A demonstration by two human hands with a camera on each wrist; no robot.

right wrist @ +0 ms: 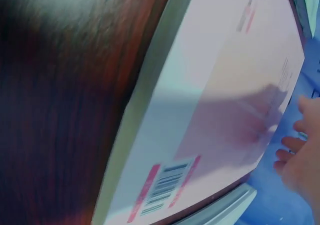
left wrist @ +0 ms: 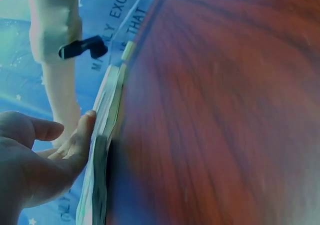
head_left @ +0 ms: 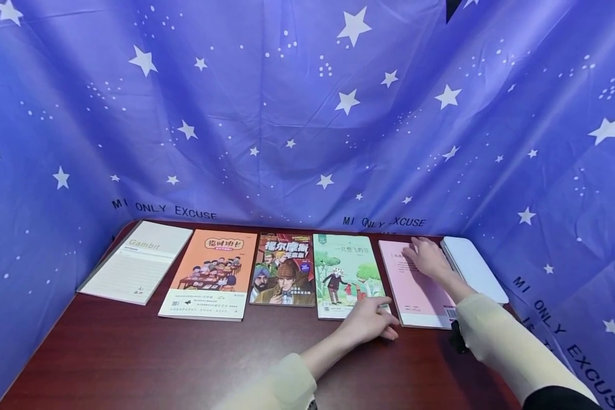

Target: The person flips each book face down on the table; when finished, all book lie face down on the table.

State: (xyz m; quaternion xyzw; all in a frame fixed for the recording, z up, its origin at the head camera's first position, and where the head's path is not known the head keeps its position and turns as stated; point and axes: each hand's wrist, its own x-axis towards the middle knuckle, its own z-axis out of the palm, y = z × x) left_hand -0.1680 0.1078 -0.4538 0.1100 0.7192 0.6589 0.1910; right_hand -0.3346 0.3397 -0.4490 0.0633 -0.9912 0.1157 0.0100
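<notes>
Several books lie side by side on a dark wooden table point(head_left: 133, 353). My left hand point(head_left: 373, 320) rests at the near right corner of a green-covered book point(head_left: 344, 272), and the thumb point(left wrist: 82, 132) touches that book's edge point(left wrist: 102, 135). My right hand point(head_left: 426, 256) lies flat with straight fingers on the far part of a pink book point(head_left: 415, 290). The right wrist view shows the pink book's cover point(right wrist: 235, 95) with a barcode, and my fingers point(right wrist: 300, 157) at its far edge.
Left of the green book lie a detective-cover book point(head_left: 283, 269), an orange book point(head_left: 210, 274) and a pale "Gambit" notebook point(head_left: 135, 263). A white flat case point(head_left: 474, 267) sits right of the pink book. Blue star-printed cloth point(head_left: 307, 114) encloses the table on three sides.
</notes>
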